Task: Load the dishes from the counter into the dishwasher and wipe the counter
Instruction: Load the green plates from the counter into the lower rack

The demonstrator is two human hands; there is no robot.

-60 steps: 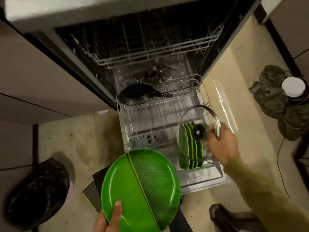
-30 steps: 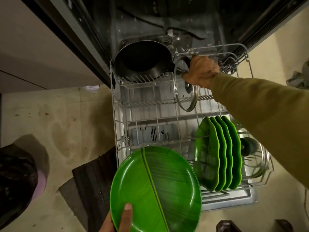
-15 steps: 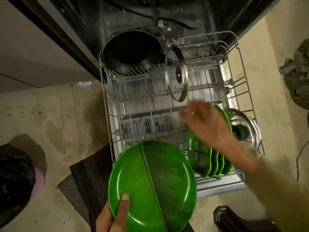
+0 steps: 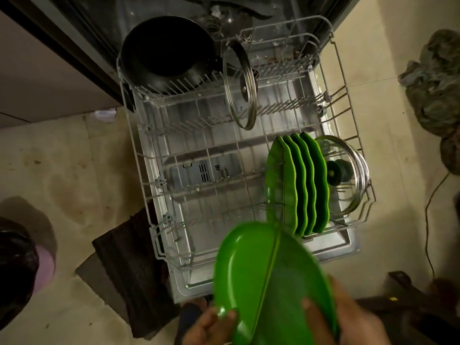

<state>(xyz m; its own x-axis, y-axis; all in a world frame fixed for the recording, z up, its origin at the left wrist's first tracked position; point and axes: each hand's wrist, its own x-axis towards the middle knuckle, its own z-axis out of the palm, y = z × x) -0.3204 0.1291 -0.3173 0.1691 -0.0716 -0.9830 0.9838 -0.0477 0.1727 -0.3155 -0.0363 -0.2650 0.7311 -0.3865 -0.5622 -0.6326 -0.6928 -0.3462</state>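
Left hand (image 4: 211, 327) and right hand (image 4: 348, 322): both grasp green plate (image 4: 268, 282) | rack (image 4: 139, 155): 12 o'clock | pan (image 4: 166, 49): 11 o'clock

Light: dim indoor, warm yellowish cast
Shadows: dishwasher cavity (image 4: 174, 11) far above the hands near black; pan (image 4: 166, 51) interior lost in dark
Glare: small glints on both glass lids (image 4: 240, 85), floor right of rack washed pale
Blur: green plate (image 4: 271, 282) and both hands motion-smeared
Distortion: wide-angle bending at frame edges
Sharp: rack wires (image 4: 224, 150) mid-frame
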